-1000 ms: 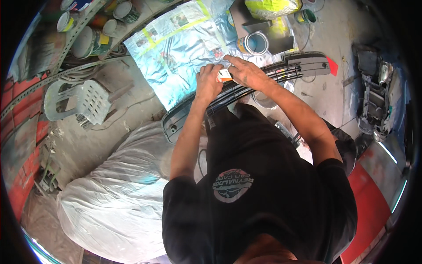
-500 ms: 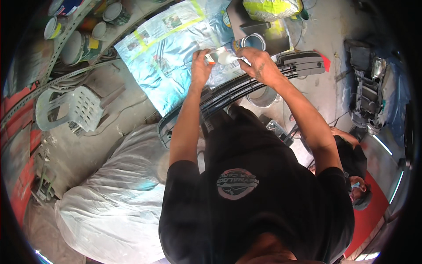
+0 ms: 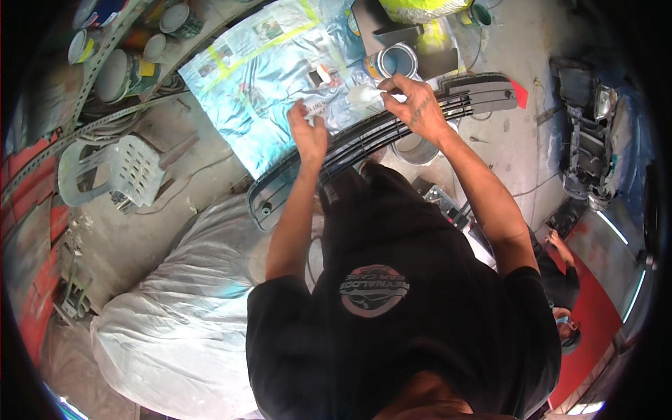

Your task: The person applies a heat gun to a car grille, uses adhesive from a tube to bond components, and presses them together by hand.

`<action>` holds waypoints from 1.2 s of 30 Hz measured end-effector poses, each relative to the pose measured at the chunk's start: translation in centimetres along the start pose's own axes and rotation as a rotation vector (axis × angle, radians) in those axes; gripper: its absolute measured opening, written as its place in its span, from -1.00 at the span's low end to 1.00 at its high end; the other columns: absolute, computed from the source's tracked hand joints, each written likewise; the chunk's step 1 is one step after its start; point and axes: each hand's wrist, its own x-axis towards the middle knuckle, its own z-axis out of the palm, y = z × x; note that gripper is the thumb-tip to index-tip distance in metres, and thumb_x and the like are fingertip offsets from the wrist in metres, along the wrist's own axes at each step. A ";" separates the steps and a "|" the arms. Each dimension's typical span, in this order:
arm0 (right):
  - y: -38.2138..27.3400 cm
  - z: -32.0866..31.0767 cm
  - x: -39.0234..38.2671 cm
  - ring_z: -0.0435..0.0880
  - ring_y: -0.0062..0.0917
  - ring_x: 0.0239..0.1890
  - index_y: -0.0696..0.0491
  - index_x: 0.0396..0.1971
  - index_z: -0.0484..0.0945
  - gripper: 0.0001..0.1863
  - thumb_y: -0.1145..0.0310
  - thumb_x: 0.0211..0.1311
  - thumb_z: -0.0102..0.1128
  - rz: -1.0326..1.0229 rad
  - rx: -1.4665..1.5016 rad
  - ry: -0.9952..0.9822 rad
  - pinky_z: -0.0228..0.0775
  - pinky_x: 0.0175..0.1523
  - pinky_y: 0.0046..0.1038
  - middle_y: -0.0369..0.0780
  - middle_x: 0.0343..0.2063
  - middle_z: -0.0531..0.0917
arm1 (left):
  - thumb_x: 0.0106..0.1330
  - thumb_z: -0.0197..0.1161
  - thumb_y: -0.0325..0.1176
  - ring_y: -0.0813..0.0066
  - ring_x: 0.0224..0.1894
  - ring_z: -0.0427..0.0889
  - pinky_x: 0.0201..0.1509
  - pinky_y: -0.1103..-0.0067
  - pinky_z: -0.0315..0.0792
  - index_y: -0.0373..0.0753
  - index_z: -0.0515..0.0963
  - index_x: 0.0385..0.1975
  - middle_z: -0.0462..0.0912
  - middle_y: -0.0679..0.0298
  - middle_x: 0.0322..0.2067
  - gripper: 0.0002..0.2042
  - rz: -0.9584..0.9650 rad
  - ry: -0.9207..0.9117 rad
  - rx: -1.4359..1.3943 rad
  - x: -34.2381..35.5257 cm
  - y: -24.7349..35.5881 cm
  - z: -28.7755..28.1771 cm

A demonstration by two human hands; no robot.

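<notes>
My right hand (image 3: pixel 418 108) pinches the narrow end of a small white tube (image 3: pixel 365 94) above a long black grille (image 3: pixel 500 93). My left hand (image 3: pixel 308 131) has its fingers loosely curved and apart, beside a white printed area (image 3: pixel 318 105); I see nothing clearly gripped in it. A small white-and-orange box (image 3: pixel 318 75) lies farther up on the light blue, crinkled covering (image 3: pixel 245 105). An open can (image 3: pixel 395 59) stands right of the tube, by a dark bent panel (image 3: pixel 437 61). The grille stretches diagonally beneath both hands.
Cans (image 3: pixel 115 77) sit on a metal rack at upper left, above a plastic chair (image 3: pixel 129 171). A plastic-draped object (image 3: pixel 175 329) fills the lower left. Car parts (image 3: pixel 581 133) lie at right. A co-worker (image 3: pixel 563 276) is at lower right by a red panel (image 3: pixel 588 350).
The box has left my left hand and lies on the covering. That hand has moved down and left and opened. The co-worker has come into view at right.
</notes>
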 end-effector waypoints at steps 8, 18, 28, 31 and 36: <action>-1.0 0.7 -5.9 0.76 -0.25 -0.28 0.21 -0.22 0.62 -0.83 0.47 0.23 0.27 -0.118 0.074 -0.074 0.56 -0.14 -0.32 -0.06 -0.30 0.74 | 0.23 0.37 -0.48 -0.13 0.05 0.55 0.12 0.21 0.44 -0.32 0.50 0.08 0.55 -0.06 -0.01 -0.60 0.301 -0.230 -0.047 -6.7 8.1 2.7; 1.4 -1.8 -10.2 0.69 -0.09 -0.28 0.14 -0.19 0.68 -0.82 0.36 0.32 0.26 -0.336 0.013 -0.254 0.54 -0.15 -0.19 -0.04 -0.31 0.70 | 0.27 0.29 -0.51 -0.02 -0.12 0.64 -0.03 0.33 0.50 -0.33 0.56 -0.07 0.63 -0.01 -0.17 -0.76 0.339 -0.400 -0.125 -11.6 8.5 4.7; 5.5 1.7 -6.3 0.73 -0.06 -0.24 0.13 -0.18 0.70 -0.81 0.36 0.35 0.23 -0.156 0.145 -0.008 0.56 -0.10 -0.23 -0.03 -0.30 0.75 | 0.31 0.37 -0.49 0.42 -0.14 0.59 -0.04 0.50 0.50 -0.29 0.58 -0.08 0.62 0.23 -0.12 -0.78 0.247 -0.120 -0.097 -12.1 3.8 4.0; 12.5 8.5 -2.5 0.73 -0.04 -0.20 0.08 -0.16 0.70 -0.80 0.32 0.33 0.24 -0.088 -0.105 -0.020 0.55 -0.05 -0.14 0.00 -0.28 0.75 | 0.37 0.34 -0.46 0.54 -0.12 0.57 -0.10 0.58 0.50 -0.27 0.57 -0.03 0.60 0.28 -0.08 -0.78 0.069 -0.102 -0.147 -11.8 1.5 2.7; 13.9 14.0 2.5 0.72 -0.05 -0.16 0.02 -0.12 0.69 -0.79 0.30 0.33 0.21 -0.017 -0.258 -0.103 0.54 -0.02 -0.09 -0.01 -0.29 0.75 | 0.43 0.28 -0.46 0.58 -0.09 0.55 -0.01 0.62 0.48 -0.25 0.56 0.11 0.58 0.31 -0.04 -0.72 0.019 -0.132 -0.152 -11.8 1.5 0.3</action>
